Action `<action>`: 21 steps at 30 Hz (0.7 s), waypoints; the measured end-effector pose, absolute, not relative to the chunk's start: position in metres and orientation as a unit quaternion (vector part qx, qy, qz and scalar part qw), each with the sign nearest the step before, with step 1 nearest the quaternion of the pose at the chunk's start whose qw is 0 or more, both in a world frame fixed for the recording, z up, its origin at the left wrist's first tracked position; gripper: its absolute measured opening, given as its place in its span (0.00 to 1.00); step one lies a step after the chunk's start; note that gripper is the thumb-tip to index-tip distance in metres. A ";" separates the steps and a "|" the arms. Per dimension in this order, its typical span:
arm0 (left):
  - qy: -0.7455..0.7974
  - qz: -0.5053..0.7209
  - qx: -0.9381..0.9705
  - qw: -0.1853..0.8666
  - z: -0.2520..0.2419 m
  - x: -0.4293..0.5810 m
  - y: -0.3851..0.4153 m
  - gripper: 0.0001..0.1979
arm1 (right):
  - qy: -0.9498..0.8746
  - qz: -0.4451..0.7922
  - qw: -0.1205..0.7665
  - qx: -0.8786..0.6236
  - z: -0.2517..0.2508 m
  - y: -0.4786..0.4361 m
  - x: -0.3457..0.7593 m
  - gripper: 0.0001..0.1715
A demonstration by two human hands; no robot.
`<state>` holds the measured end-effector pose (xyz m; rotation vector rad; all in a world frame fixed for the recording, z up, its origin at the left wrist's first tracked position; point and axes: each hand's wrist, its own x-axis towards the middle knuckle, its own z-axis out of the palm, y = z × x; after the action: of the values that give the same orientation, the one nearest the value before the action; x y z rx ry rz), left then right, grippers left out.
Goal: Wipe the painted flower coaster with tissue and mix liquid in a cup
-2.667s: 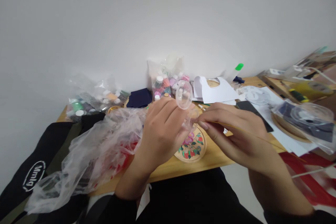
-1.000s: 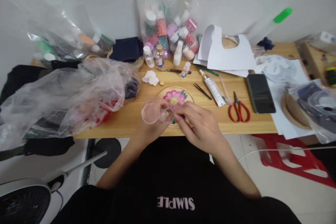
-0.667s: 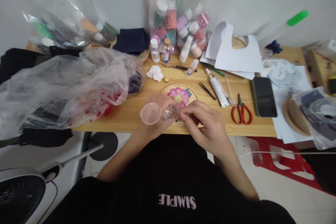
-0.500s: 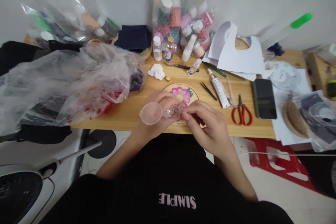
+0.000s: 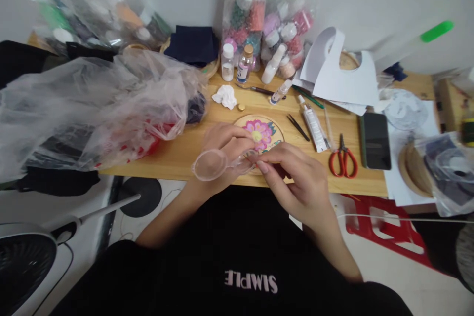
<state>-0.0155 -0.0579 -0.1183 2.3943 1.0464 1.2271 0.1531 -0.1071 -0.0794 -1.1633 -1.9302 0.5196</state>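
My left hand [image 5: 227,145] is closed around a small clear plastic container whose round lid [image 5: 210,165] hangs open to the left. The thumb and forefinger of my right hand [image 5: 292,173] are pinched together at the container's mouth; what lies between them, if anything, is too small to make out. Just beyond both hands, a round wooden piece [image 5: 237,122] with a pink flower [image 5: 259,133] and green leaves rests on the table, its near part covered by my fingers.
Black tweezers [image 5: 298,127], a white tube [image 5: 314,126] and red-handled scissors [image 5: 343,163] lie to the right, with a phone [image 5: 375,140] past them. Small bottles [image 5: 244,64] and crumpled tissue [image 5: 224,97] are behind. A clear plastic bag [image 5: 148,94] spreads over the left.
My view has shifted slightly. The container's lid has tilted and sits a little further left. My right fingers remain pinched at the container's mouth.
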 end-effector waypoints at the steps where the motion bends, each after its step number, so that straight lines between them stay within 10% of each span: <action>1: 0.360 0.422 0.823 0.121 -0.118 -0.015 -0.058 0.05 | -0.767 0.196 0.396 -0.465 -0.079 -0.107 0.153 0.05; 21: 0.376 0.407 0.828 0.087 -0.124 -0.013 -0.055 0.05 | -0.767 0.194 0.378 -0.481 -0.082 -0.099 0.150 0.07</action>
<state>-0.0127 -0.0549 -0.1236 2.4656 1.1189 1.2121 0.1498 -0.0986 -0.0817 -1.2298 -1.9590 0.4946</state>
